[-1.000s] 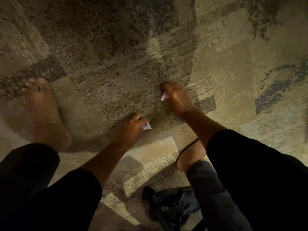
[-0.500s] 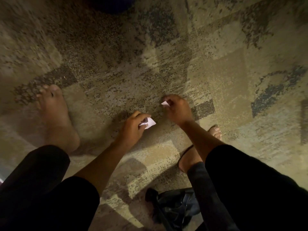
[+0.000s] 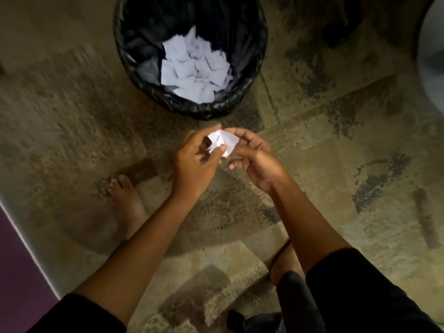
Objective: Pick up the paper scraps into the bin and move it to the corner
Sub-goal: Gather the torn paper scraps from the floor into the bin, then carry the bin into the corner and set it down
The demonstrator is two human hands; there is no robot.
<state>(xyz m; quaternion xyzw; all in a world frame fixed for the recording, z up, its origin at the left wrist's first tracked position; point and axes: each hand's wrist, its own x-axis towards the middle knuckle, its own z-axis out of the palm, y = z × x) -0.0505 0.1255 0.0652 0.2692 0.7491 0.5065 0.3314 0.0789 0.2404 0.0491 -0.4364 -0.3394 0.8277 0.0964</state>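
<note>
A round bin (image 3: 249, 92) lined with a black bag stands on the carpet at the top centre, holding a heap of white paper scraps (image 3: 194, 66). Just in front of its near rim, my left hand (image 3: 194, 162) and my right hand (image 3: 254, 159) meet above the floor. Between their fingertips sit small white paper scraps (image 3: 224, 141), pinched by both hands together. The hands are short of the bin's opening, not over it.
Patterned beige and grey carpet (image 3: 336, 145) covers the floor. My bare left foot (image 3: 126, 203) stands lower left, the right foot (image 3: 283, 263) lower centre. A purple strip with a pale edge (image 3: 16, 255) runs at the left. A dark object (image 3: 254, 320) lies at the bottom edge.
Both hands lifted off the carpet with their scraps and came together. The view swung up and the bin came into sight.
</note>
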